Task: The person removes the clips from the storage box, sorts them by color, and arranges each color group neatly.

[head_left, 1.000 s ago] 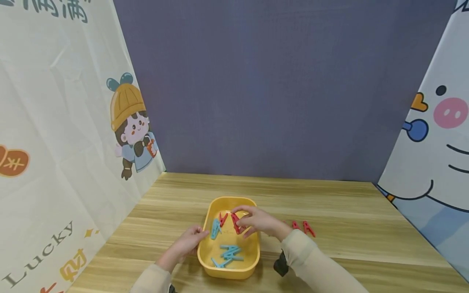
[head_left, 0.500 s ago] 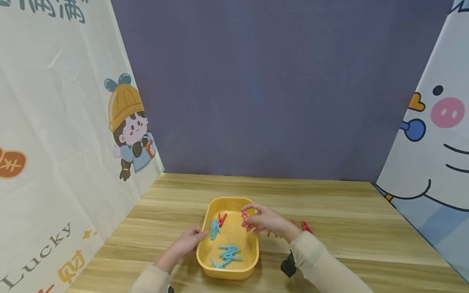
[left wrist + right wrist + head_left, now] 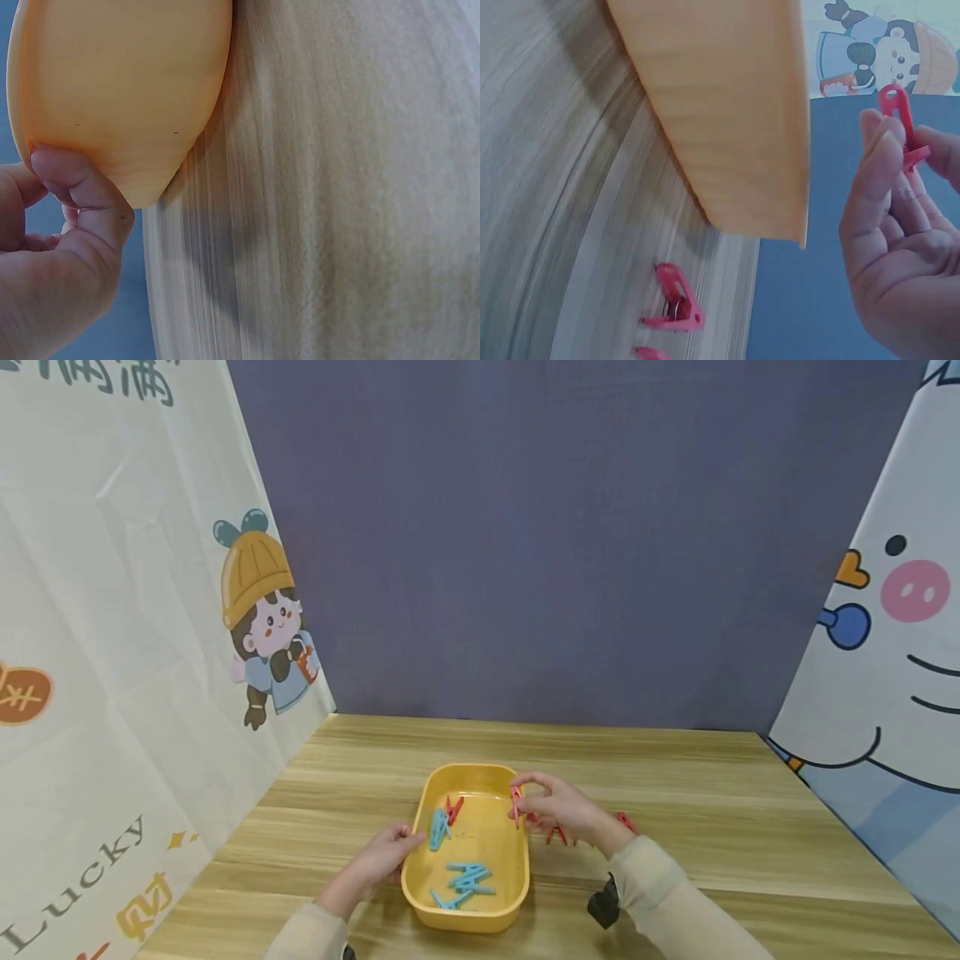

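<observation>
My left hand (image 3: 386, 853) grips the left rim of a yellow plastic basket (image 3: 467, 922); in the left wrist view its fingers curl over the edge. My right hand (image 3: 564, 811) pinches a red clothespin (image 3: 516, 806) at the basket's right rim. The right wrist view shows that clothespin (image 3: 898, 112) between thumb and fingers, above the level of the rim. Inside the basket, a red clothespin (image 3: 455, 811) and a blue clothespin (image 3: 438, 832) lie at the left side. Several more blue clothespins (image 3: 471, 877) are grouped near the front end.
Red clothespins (image 3: 558, 834) lie on the wooden table (image 3: 675, 777) right of the basket, partly hidden by the right hand and forearm. One stands out in the right wrist view (image 3: 676, 300). A dark panel (image 3: 555, 543) closes off the back, with printed sheets at both sides.
My right hand has lifted the red clothespin from over the basket's middle and carried it right to the rim. My left hand keeps its grip on the basket.
</observation>
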The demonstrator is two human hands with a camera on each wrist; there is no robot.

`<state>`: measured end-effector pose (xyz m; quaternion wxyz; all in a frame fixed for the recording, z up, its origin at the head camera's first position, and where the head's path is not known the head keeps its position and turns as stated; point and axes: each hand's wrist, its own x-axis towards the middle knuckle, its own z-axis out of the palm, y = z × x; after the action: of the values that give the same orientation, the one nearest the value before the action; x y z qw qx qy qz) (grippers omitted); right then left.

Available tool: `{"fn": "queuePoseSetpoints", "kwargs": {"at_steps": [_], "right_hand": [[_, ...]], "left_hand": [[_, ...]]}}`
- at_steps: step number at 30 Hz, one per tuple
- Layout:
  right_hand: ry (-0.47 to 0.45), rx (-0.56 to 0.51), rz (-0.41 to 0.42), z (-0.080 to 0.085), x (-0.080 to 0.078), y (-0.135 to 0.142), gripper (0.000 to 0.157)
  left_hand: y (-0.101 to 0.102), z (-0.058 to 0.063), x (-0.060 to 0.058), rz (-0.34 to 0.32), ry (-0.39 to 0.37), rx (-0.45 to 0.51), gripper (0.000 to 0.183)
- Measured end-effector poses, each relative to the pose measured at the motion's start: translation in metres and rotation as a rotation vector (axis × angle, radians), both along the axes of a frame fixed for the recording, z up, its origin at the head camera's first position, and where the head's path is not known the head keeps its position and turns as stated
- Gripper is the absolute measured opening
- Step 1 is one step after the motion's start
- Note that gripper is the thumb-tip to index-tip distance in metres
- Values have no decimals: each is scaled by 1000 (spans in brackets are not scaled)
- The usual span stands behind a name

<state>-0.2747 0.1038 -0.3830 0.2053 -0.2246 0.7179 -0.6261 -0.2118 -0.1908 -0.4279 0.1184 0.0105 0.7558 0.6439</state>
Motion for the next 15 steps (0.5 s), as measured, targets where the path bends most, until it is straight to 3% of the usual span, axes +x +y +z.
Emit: {"fn": "queuePoseSetpoints", "kwargs": {"at_steps": [6, 15], "right_hand": [[28, 22, -52, 0, -1, 9, 45], [11, 19, -124, -1, -2, 26, 40]], "left_hand": [[0, 1, 0, 0, 4, -6, 23], [0, -1, 0, 12, 0, -11, 23]]}}
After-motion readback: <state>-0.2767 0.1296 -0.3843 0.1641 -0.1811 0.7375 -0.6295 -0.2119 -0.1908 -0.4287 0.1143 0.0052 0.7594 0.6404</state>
